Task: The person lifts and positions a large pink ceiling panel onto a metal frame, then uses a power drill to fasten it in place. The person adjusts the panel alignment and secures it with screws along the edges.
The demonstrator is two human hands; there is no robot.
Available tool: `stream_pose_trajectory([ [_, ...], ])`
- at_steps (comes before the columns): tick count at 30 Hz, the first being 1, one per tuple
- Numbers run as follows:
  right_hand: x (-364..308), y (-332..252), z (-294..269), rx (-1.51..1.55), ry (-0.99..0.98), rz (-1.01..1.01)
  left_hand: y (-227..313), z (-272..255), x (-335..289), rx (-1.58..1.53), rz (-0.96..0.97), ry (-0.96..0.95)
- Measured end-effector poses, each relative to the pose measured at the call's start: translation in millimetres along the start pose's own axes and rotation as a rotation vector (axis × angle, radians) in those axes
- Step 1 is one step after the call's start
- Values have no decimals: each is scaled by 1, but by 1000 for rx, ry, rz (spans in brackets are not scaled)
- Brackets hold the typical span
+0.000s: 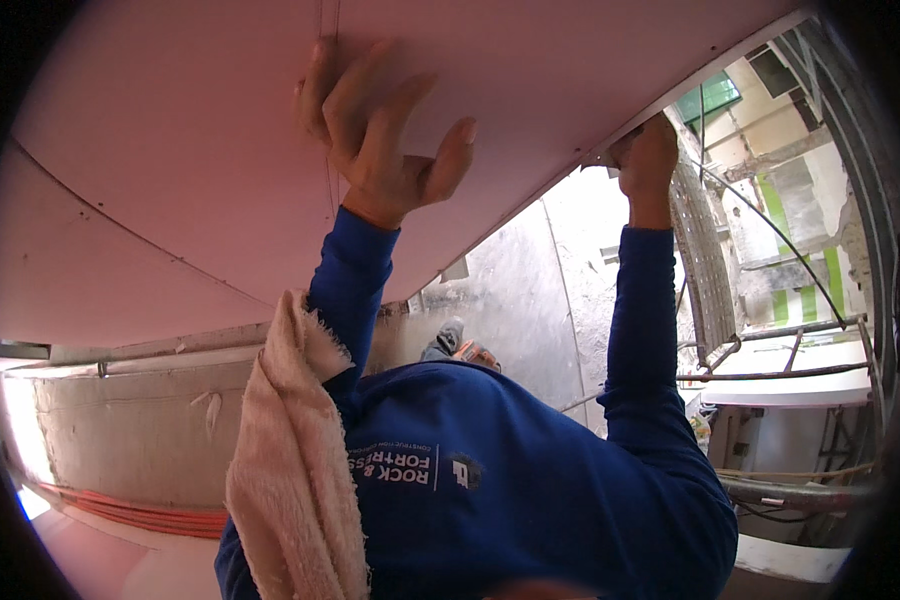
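Observation:
A large pinkish board [200,190] with a straight edge spans the upper part of the head view. Against its face rests my left hand [380,145], fingers spread and slightly bent, with the thumb apart; it holds nothing. Two thin lines run on the board beside those fingers. My right hand [652,155] is closed at the board's right edge. A small dark thing shows at its fingers, too shadowed to name. A curved seam with small dark dots crosses the board at the left. A pale towel [295,460] hangs over my left shoulder, against the blue sleeve.
Orange cables [140,510] run along the lower left, by a bare wall [130,430]. Perforated metal planking [703,270] and thin metal bars [770,378] stand at the right. Below lie a grey floor [525,290] and a small orange object [477,354].

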State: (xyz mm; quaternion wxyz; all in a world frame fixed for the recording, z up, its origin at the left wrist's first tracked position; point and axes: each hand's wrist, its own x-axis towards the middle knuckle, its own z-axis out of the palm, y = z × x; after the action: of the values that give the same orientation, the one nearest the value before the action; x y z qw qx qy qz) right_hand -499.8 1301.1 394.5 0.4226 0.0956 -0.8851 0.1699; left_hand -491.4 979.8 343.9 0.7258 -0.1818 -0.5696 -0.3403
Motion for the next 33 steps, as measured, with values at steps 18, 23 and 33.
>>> stream_pose_trajectory([
  [18, -4, -9, 3, 54, -17, 8, 8, -15, -3, 2, -62, -104],
  [23, -6, -22, 5, 854, -79, 547, 9, -19, -1, 14, -72, -139],
  [33, -1, -44, 2, 870, -92, 579, 3, -21, -2, 53, -34, -140],
])
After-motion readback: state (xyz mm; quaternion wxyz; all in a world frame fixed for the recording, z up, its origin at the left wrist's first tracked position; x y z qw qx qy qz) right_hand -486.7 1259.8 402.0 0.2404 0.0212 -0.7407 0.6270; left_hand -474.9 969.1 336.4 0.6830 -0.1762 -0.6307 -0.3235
